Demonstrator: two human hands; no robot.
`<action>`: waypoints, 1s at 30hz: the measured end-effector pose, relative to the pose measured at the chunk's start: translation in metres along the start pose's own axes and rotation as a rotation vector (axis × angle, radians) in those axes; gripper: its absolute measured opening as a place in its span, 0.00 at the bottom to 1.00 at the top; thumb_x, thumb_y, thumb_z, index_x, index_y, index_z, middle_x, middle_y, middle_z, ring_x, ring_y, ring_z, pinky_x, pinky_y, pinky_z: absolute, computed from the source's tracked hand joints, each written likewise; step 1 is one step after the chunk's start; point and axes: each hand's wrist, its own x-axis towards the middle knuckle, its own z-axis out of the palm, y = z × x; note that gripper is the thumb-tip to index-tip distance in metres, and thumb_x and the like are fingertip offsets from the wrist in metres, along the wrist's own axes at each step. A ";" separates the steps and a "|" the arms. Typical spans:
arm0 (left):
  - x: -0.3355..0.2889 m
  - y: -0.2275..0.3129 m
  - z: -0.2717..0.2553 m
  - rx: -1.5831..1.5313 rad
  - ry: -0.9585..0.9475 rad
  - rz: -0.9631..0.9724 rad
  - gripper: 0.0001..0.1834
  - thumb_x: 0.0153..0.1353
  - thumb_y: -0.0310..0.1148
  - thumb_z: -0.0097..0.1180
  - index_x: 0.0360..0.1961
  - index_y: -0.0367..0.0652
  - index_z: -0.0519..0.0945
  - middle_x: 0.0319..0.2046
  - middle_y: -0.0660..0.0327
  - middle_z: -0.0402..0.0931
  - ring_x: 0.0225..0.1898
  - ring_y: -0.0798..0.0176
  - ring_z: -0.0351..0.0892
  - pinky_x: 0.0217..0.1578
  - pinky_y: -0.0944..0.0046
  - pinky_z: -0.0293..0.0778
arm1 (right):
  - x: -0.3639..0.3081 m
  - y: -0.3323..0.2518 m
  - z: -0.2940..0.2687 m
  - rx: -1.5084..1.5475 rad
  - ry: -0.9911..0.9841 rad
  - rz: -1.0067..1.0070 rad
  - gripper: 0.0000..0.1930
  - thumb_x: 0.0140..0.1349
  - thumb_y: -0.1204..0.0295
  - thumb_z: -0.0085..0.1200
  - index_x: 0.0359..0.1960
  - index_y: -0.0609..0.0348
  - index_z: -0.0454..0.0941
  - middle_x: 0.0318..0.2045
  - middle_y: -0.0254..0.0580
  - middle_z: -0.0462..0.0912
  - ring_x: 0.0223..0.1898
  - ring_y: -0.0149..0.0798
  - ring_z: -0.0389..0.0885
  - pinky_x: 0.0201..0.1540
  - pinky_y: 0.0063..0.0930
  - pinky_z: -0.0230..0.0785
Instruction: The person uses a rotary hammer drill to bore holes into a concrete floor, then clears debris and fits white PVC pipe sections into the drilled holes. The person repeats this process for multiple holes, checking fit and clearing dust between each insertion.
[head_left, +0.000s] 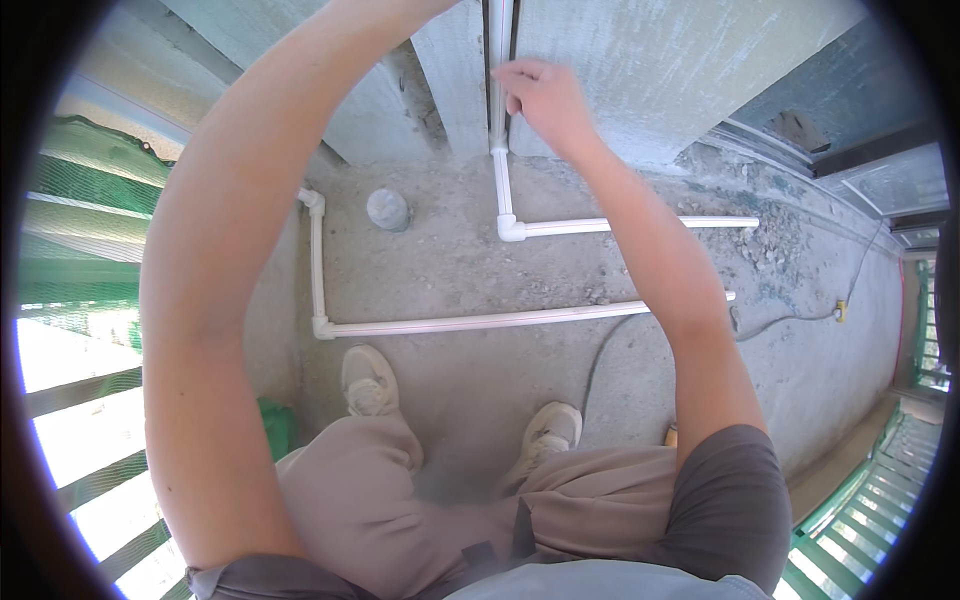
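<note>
The head view looks down past both arms at a wall (650, 85) and a rough grey floor (450, 270). A white upright pipe (500, 50) stands in a narrow gap in the wall, near the top middle. The right hand (548, 100) is just to the right of this pipe, its fingers partly curled and their tips at the pipe's edge; blur hides whether they touch or grip it. The left arm (215, 260) stretches up and inward to the upper edge, where the left hand is cut off, so I cannot tell how far open it is or what it holds.

At the wall's foot, a joint (500, 146) links the upright pipe to a short pipe (503, 185). This leads to an elbow (511, 229), from which a side pipe (570, 227) runs right, passing beneath the right forearm. Closer to the shoes (367, 382), a long pipe (470, 323) lies across the floor from another elbow (323, 327). A pale bottle (388, 210) sits left of the short pipe. A dark cord (598, 368) trails near the right shoe, and something green (277, 425) shows beside the left leg.
</note>
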 end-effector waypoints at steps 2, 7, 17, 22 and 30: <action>-0.003 -0.002 0.003 -0.032 -0.005 0.012 0.57 0.48 0.39 0.79 0.78 0.41 0.60 0.79 0.50 0.51 0.83 0.43 0.42 0.78 0.32 0.46 | -0.003 0.024 -0.002 -0.342 0.014 -0.070 0.16 0.69 0.69 0.55 0.52 0.66 0.84 0.37 0.53 0.88 0.37 0.44 0.86 0.41 0.39 0.76; -0.007 -0.002 0.001 -0.118 -0.148 -0.029 0.58 0.49 0.41 0.79 0.78 0.38 0.59 0.78 0.46 0.51 0.83 0.42 0.42 0.78 0.32 0.45 | -0.021 0.086 -0.002 -0.912 -0.142 -0.140 0.25 0.70 0.61 0.57 0.65 0.61 0.78 0.57 0.61 0.84 0.61 0.60 0.81 0.66 0.49 0.73; 0.009 0.001 -0.017 -0.048 -0.271 -0.061 0.62 0.52 0.50 0.78 0.83 0.49 0.53 0.82 0.53 0.47 0.84 0.43 0.38 0.77 0.28 0.43 | -0.122 0.177 0.004 -1.019 -0.572 -0.136 0.20 0.66 0.64 0.61 0.59 0.54 0.81 0.57 0.50 0.82 0.56 0.59 0.83 0.57 0.53 0.78; 0.011 -0.002 -0.013 0.014 -0.131 -0.021 0.48 0.56 0.44 0.75 0.76 0.48 0.67 0.76 0.54 0.59 0.80 0.45 0.51 0.72 0.30 0.54 | -0.118 0.202 0.010 -1.037 -0.554 -0.018 0.18 0.65 0.65 0.62 0.55 0.55 0.82 0.52 0.50 0.85 0.56 0.57 0.84 0.57 0.52 0.78; 0.027 -0.011 -0.008 0.085 0.074 0.051 0.30 0.55 0.35 0.72 0.61 0.47 0.80 0.67 0.62 0.72 0.70 0.52 0.68 0.59 0.44 0.66 | -0.106 0.220 0.007 -0.960 -0.553 0.092 0.24 0.63 0.65 0.62 0.61 0.53 0.81 0.56 0.51 0.85 0.59 0.56 0.83 0.61 0.51 0.75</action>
